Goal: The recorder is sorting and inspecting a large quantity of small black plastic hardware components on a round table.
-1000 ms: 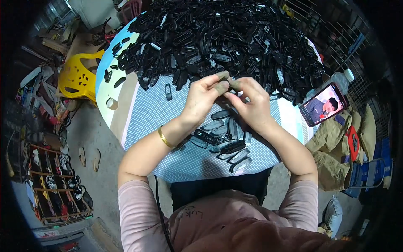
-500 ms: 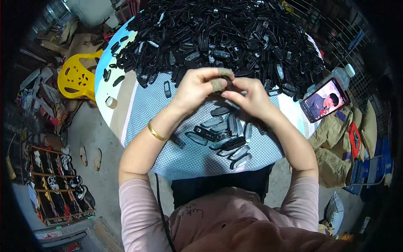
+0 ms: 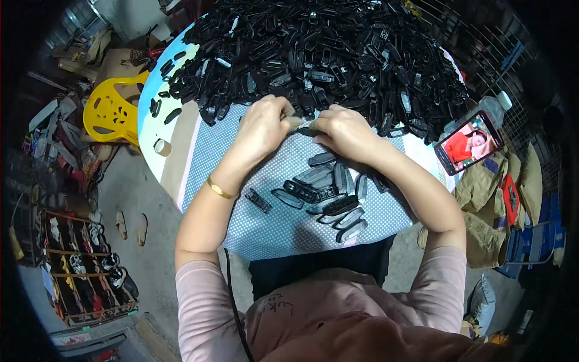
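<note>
My left hand (image 3: 263, 125) and my right hand (image 3: 345, 131) meet over the table, at the near edge of a large heap of small black plastic casings (image 3: 338, 54). Between their fingertips is a thin black plastic piece (image 3: 306, 131), gripped from both sides and partly covered by the fingers. Tan wraps show on fingertips of my left hand. Closer to me lies a loose cluster of oblong casings (image 3: 329, 196), black with smoky grey faces. One narrow black part (image 3: 259, 201) rests apart, left of the cluster.
A phone (image 3: 469, 143) with a lit screen leans at the table's right edge beside a clear plastic bottle (image 3: 496, 108). A tape roll (image 3: 161, 146) sits at the left edge. Beyond are a yellow chair (image 3: 111, 110), a shoe rack (image 3: 84, 265) and brown sacks (image 3: 479, 235).
My hands have turned knuckles-up and lowered toward the cloth, their fingertips slightly farther apart. A black piece now shows between them. The phone's picture has changed.
</note>
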Motion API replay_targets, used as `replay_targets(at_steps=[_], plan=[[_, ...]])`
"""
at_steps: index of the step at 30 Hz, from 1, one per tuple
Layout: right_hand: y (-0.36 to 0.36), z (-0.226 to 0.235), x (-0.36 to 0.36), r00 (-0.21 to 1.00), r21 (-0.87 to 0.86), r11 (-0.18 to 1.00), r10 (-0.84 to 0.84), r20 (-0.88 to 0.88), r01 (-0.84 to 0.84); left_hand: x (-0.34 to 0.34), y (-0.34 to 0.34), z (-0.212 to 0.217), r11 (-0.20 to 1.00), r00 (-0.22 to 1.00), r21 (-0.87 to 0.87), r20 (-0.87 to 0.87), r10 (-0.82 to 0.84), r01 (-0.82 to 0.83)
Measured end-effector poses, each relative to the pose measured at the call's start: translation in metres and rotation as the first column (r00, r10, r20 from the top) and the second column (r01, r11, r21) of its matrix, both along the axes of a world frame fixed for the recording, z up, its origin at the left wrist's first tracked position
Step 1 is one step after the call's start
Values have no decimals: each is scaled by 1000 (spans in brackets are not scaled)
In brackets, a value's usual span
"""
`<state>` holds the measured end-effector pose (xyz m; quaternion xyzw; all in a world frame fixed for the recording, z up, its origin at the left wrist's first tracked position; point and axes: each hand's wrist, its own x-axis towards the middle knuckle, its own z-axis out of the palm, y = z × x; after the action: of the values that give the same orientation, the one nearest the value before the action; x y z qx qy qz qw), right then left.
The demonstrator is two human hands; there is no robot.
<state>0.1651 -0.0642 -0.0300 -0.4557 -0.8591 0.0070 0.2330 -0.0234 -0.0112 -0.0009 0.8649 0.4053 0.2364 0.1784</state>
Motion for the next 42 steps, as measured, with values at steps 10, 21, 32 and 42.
replay_targets(at_steps=[10, 21, 32, 42], plan=[[-4, 2, 18, 895, 1, 1000, -19, -445, 21, 13, -1, -26, 952, 999, 305, 40, -14, 1], [-12, 7, 8, 401, -410, 878, -293, -868, -246, 16, -6, -12, 564, 534, -541, 822, 198, 623], [-15, 9, 9, 263, -425, 809, -342, -902, -407, 14, -7, -7, 787, 677, -449, 734, 54, 423], [-18, -1, -8, 363, -372, 924, -317, -876, -93, 23, -18, -13, 799, 630, -447, 768, 113, 403]])
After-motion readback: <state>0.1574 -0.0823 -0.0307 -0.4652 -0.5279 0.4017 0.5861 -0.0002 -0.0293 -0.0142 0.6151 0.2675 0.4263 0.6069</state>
